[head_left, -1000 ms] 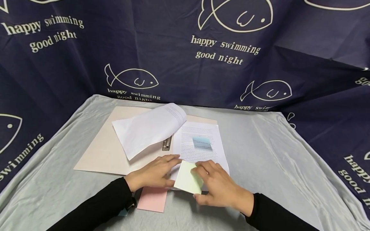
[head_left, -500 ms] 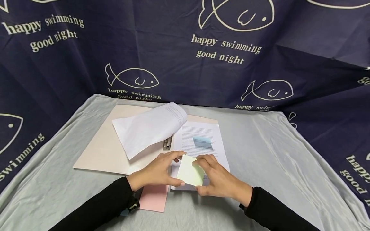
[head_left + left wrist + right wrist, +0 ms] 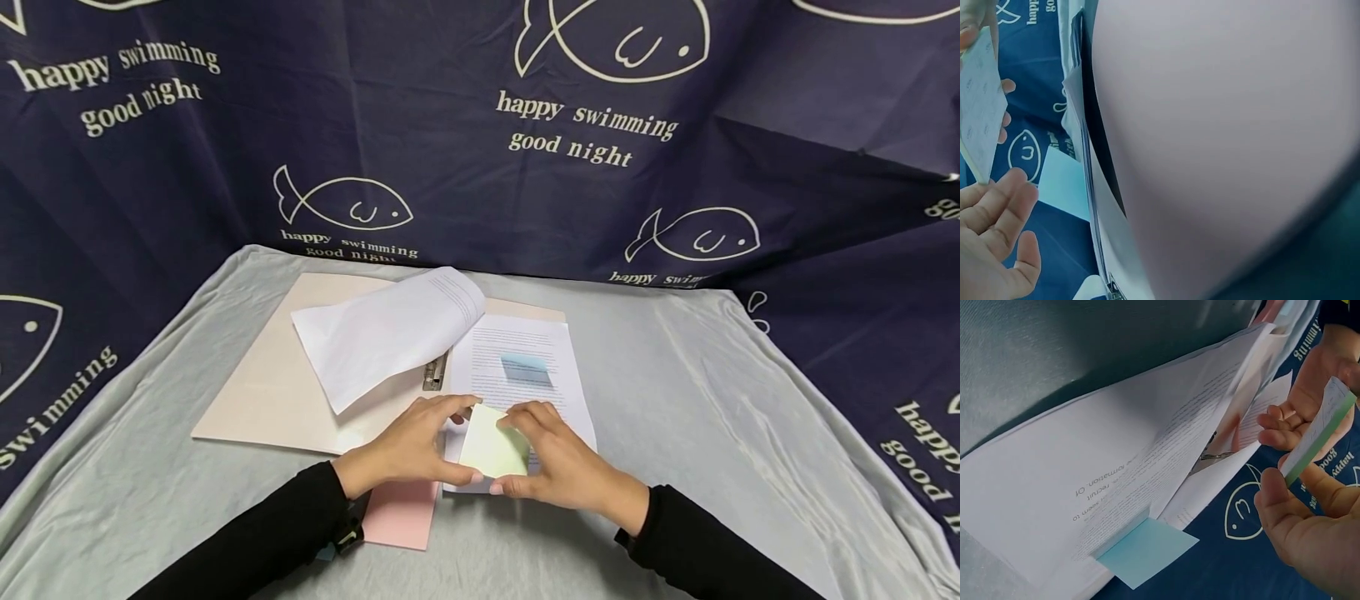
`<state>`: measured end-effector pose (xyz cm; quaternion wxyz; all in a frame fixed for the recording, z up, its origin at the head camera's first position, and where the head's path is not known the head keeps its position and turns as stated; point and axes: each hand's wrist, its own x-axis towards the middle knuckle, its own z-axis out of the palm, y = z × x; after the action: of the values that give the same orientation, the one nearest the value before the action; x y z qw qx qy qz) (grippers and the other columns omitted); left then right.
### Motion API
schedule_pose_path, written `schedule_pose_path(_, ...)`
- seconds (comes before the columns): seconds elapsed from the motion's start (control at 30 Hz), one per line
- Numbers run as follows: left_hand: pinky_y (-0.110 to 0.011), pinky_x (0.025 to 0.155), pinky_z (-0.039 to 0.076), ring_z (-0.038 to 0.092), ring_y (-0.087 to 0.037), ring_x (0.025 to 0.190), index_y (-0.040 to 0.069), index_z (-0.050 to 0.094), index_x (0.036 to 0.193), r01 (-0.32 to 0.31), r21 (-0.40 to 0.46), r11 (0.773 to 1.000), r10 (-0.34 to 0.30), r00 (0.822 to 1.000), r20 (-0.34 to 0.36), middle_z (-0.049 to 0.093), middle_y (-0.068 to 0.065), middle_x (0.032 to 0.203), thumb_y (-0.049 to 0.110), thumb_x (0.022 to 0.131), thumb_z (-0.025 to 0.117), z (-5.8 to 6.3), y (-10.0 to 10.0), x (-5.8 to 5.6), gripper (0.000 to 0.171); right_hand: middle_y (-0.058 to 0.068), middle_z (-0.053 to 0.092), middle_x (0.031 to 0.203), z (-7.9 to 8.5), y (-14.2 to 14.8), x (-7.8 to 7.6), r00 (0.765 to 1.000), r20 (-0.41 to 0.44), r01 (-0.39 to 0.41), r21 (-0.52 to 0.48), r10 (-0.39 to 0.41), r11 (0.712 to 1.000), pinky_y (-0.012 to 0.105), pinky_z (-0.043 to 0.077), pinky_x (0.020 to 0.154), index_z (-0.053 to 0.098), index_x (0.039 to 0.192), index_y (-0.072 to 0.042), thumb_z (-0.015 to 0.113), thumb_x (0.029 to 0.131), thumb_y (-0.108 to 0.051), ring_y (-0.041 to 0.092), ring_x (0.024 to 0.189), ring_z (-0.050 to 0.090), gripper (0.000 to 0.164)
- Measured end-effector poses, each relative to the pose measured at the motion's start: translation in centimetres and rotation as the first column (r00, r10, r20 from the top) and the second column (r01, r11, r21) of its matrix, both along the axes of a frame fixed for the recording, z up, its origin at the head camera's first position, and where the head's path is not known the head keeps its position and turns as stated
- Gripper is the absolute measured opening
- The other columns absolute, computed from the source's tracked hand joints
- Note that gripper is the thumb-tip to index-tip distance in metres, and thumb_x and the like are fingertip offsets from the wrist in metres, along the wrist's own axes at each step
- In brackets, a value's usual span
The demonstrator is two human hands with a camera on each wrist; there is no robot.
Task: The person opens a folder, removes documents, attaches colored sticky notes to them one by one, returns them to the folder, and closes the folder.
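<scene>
Both hands hold a pale green sticky note pad [image 3: 491, 442] above the lower part of a printed page [image 3: 487, 342]. At the pad's left edge my left hand [image 3: 405, 442] holds it between thumb and index finger; its other fingers hang loosely curved in the left wrist view. My right hand [image 3: 570, 462] grips the right side, with fingers on the top corner and the thumb at the near edge. The pad's printed underside [image 3: 982, 112] faces the left wrist camera. A blue sticky note [image 3: 527, 368] sticks to the page, with one edge lifted.
An open pale folder [image 3: 258, 392] with a metal clip [image 3: 433, 375] lies under the papers. A sheet [image 3: 382, 333] is folded back over its left side. A pink sticky note pad [image 3: 401, 517] lies near the left wrist. A patterned dark blue curtain [image 3: 450, 108] stands behind.
Both hands and the green pad have shifted slightly away from me. The left thumb has moved to the pad's near left corner, and the right thumb has slid left along the near edge.
</scene>
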<state>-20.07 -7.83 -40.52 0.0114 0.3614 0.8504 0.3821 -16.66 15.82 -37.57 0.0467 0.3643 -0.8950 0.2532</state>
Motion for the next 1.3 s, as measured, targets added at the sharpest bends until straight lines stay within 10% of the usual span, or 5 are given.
schedule_pose_path(0.47,-0.034,0.077,0.042,0.057,-0.009,0.085,0.003,0.053,0.126,0.0,0.054,0.999,0.004,0.997,-0.074,0.061,0.01,0.091,0.039,0.061,0.081,0.0,0.7,-0.2,0.08,0.001,0.053,0.11,0.0,-0.2,-0.1,0.997,0.034,0.074,-0.101,-0.071,0.992,0.04,0.043,0.084,0.057,0.107,-0.007,0.081,0.068,-0.041,0.018,0.104,0.045,0.057)
schedule_pose_path(0.93,-0.032,0.069,0.049,0.058,-0.015,0.076,-0.003,0.037,0.139,0.042,0.2,0.979,-0.083,0.977,0.198,0.059,0.009,0.083,0.009,0.065,0.083,0.6,1.0,0.0,0.087,0.01,0.053,0.118,-0.3,0.4,-0.6,0.997,0.005,0.074,-0.145,-0.074,0.987,0.045,0.045,0.085,0.061,0.109,-0.003,0.084,0.065,-0.028,0.026,0.112,0.045,0.055)
schedule_pose_path(1.3,-0.025,0.06,0.047,0.061,-0.018,0.068,0.001,0.027,0.144,-0.03,0.349,0.937,-0.151,0.865,0.479,0.055,-0.01,0.093,0.0,0.069,0.08,0.3,1.2,0.0,0.092,0.019,0.053,0.122,-1.0,0.6,-0.6,0.997,-0.062,0.026,-0.268,-0.045,0.963,0.046,0.043,0.079,0.068,0.071,-0.013,0.074,0.073,-0.007,0.031,0.11,0.045,0.009)
